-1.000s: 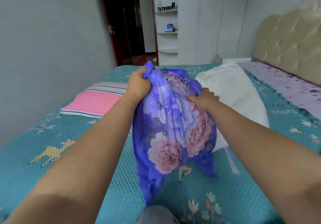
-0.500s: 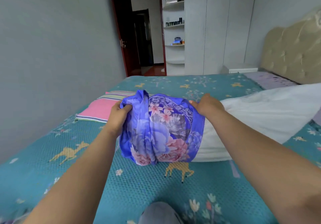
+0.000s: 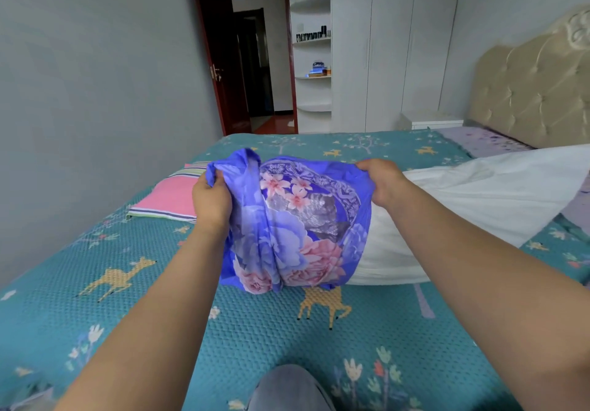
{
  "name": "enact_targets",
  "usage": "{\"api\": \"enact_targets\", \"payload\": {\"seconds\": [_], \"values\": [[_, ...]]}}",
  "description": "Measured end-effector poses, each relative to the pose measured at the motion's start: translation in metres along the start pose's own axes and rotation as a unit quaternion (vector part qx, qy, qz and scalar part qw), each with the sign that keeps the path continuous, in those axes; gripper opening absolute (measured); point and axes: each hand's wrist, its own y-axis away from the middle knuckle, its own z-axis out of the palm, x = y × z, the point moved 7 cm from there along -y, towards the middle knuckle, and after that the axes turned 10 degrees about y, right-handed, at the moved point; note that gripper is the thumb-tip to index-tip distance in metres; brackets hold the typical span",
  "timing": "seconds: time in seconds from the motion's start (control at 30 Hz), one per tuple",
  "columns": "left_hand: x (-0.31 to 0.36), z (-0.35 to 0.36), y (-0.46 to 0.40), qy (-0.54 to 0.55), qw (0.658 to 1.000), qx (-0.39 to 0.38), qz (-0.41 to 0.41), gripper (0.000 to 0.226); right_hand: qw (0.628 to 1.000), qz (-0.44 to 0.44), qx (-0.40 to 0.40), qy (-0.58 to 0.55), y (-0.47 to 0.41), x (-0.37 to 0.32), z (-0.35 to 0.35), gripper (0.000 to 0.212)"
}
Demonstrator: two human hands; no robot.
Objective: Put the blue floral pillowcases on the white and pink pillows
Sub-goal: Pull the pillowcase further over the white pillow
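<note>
A blue floral pillowcase (image 3: 297, 228) covers the near end of the white pillow (image 3: 472, 200), which lies across the bed towards the right. My left hand (image 3: 210, 200) grips the bunched left edge of the pillowcase. My right hand (image 3: 381, 180) grips its right edge where the cloth meets the bare white pillow. The pink pillow (image 3: 170, 196) with striped ends lies flat on the bed behind my left hand, uncovered. No second pillowcase is in sight.
The bed has a teal cover (image 3: 134, 283) with deer and flower patterns. A beige padded headboard (image 3: 530, 91) stands at the right. Beyond the bed are an open dark doorway (image 3: 252, 59), white shelves and a wardrobe. My knee (image 3: 287, 388) shows at the bottom edge.
The pillowcase hung lifted in both hands a second ago. Now it sits low on the bed over the pillow's end, and my hands have spread wider apart along its opening.
</note>
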Motion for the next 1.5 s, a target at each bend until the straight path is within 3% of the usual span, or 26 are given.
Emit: {"api": "enact_targets", "payload": {"seconds": [0.07, 0.17, 0.27, 0.43, 0.6, 0.73, 0.87, 0.9, 0.97, 1.1, 1.17, 1.27, 1.33, 1.43, 1.5], "values": [[0.006, -0.005, -0.01, 0.014, 0.999, 0.047, -0.015, 0.017, 0.998, -0.043, 0.026, 0.024, -0.002, -0.02, -0.006, 0.025], [0.01, -0.011, -0.019, 0.016, 0.994, 0.089, -0.055, 0.027, 0.977, -0.114, 0.115, 0.137, -0.007, -0.051, -0.033, 0.033], [0.002, -0.032, -0.024, -0.013, 0.986, 0.126, -0.11, 0.028, 0.942, -0.13, 0.216, 0.223, -0.013, -0.065, -0.086, 0.02], [-0.004, -0.041, -0.031, -0.059, 0.985, 0.109, -0.122, 0.036, 0.895, -0.145, 0.286, 0.309, -0.001, -0.081, -0.131, 0.017], [-0.036, -0.024, -0.035, -0.098, 0.974, 0.06, -0.194, 0.029, 0.831, -0.17, 0.254, 0.465, 0.015, -0.059, -0.138, 0.023], [-0.054, -0.009, -0.026, -0.095, 0.979, 0.036, -0.175, 0.023, 0.778, -0.168, 0.242, 0.555, 0.016, -0.037, -0.125, 0.032], [-0.094, 0.0, 0.008, -0.111, 0.965, 0.024, -0.238, 0.076, 0.728, -0.224, 0.224, 0.608, 0.015, -0.008, -0.086, 0.055], [-0.111, 0.002, 0.02, -0.127, 0.959, 0.003, -0.254, 0.079, 0.722, -0.237, 0.212, 0.615, 0.017, 0.005, -0.074, 0.058], [-0.136, 0.006, 0.045, -0.179, 0.949, -0.046, -0.254, 0.071, 0.734, -0.253, 0.175, 0.606, 0.019, 0.039, -0.054, 0.064], [-0.181, -0.006, 0.081, -0.273, 0.929, -0.096, -0.232, 0.046, 0.822, -0.187, 0.068, 0.533, 0.021, 0.122, -0.032, 0.069], [-0.195, -0.016, 0.089, -0.297, 0.916, -0.093, -0.254, 0.048, 0.823, -0.155, 0.042, 0.545, 0.021, 0.151, -0.03, 0.069], [-0.202, -0.027, 0.095, -0.312, 0.903, -0.084, -0.283, 0.054, 0.824, -0.176, 0.077, 0.533, 0.028, 0.159, -0.033, 0.063], [-0.2, -0.036, 0.09, -0.309, 0.916, -0.056, -0.251, 0.046, 0.823, -0.217, 0.112, 0.512, 0.037, 0.155, -0.031, 0.056], [-0.197, -0.047, 0.087, -0.274, 0.938, -0.022, -0.212, 0.028, 0.886, -0.19, 0.131, 0.403, 0.046, 0.166, -0.028, 0.053], [-0.203, -0.05, 0.095, -0.237, 0.935, -0.037, -0.261, 0.03, 0.925, -0.134, 0.14, 0.327, 0.052, 0.181, -0.029, 0.051]]}}
